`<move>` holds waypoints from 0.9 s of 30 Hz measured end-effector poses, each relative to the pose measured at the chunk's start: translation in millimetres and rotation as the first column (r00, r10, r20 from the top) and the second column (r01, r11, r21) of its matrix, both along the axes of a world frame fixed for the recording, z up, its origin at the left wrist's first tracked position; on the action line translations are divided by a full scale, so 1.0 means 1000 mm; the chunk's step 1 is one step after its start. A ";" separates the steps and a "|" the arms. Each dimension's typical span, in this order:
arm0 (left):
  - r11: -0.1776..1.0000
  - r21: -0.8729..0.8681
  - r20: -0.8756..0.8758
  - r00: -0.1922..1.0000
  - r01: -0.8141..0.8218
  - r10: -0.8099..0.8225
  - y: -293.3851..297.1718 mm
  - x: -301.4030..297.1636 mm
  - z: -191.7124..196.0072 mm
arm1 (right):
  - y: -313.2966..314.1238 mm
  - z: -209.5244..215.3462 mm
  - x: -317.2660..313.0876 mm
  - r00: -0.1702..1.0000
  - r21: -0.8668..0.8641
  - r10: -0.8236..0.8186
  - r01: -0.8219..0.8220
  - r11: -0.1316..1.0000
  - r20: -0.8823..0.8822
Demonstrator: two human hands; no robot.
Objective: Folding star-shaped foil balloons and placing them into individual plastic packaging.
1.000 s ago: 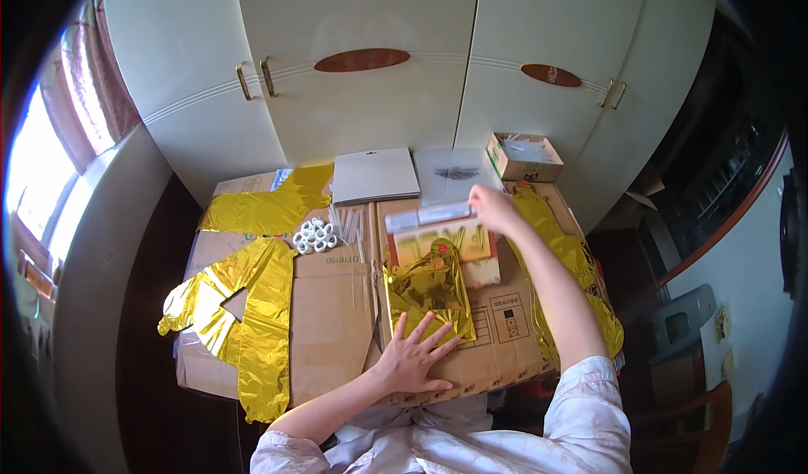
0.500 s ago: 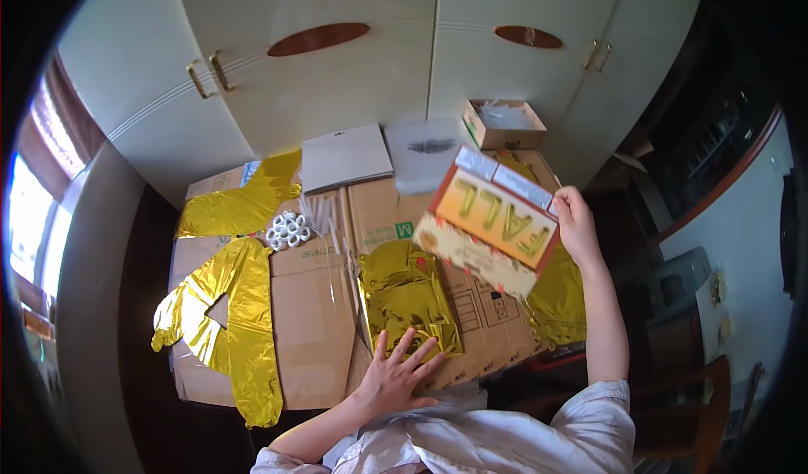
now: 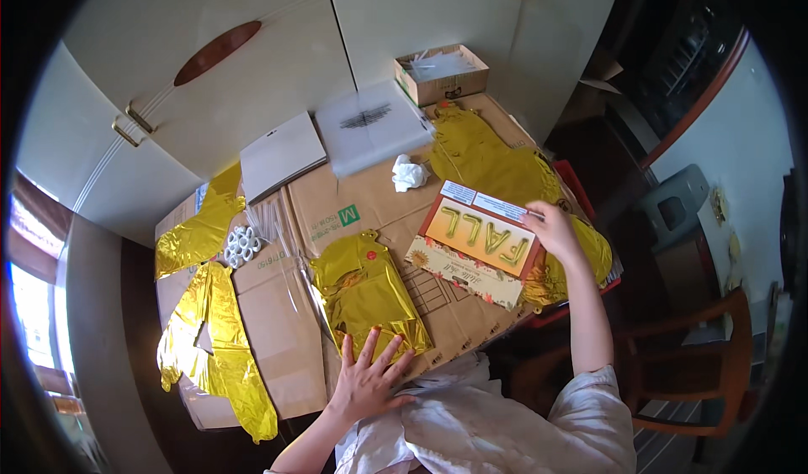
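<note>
My right hand [image 3: 557, 230] grips the right edge of a flat orange and cream card package [image 3: 474, 244] with gold letters, held low over the cardboard. My left hand [image 3: 368, 379] lies flat with fingers spread on the near end of a folded gold foil balloon [image 3: 367, 292] in the middle of the flattened cardboard [image 3: 278, 339] that covers the table. Under the package and my right wrist lie more gold foil balloons [image 3: 492, 163].
More gold foil shapes [image 3: 215, 339] lie at the left, beside a cluster of white rings [image 3: 241, 244]. A crumpled white tissue [image 3: 408, 173], a grey board [image 3: 282, 156], a clear bag [image 3: 370, 126] and an open small box [image 3: 442, 74] sit at the back. White cupboard doors [image 3: 252, 62] stand behind; a wooden chair [image 3: 715, 365] is right.
My right hand lifted the card package off the table, swung it rightward and brought it back down low at the right. My left hand stayed pressed on the gold foil.
</note>
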State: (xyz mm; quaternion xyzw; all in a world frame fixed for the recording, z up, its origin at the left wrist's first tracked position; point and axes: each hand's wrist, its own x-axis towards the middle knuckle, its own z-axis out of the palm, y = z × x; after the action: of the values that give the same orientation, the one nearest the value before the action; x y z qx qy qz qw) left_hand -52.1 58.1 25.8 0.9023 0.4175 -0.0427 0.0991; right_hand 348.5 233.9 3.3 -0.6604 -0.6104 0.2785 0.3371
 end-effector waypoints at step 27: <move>0.996 -0.084 0.409 0.911 -0.020 0.052 -0.003 -0.020 -0.027 | -0.187 0.018 -0.163 0.466 0.229 0.653 -0.879 0.418 0.597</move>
State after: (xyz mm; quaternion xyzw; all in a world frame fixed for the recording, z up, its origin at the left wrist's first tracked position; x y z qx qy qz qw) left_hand -71.9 55.3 -1.3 0.8788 0.4019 0.1332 0.2203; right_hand 185.3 46.5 20.8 -0.2211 -0.9534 0.0830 0.1876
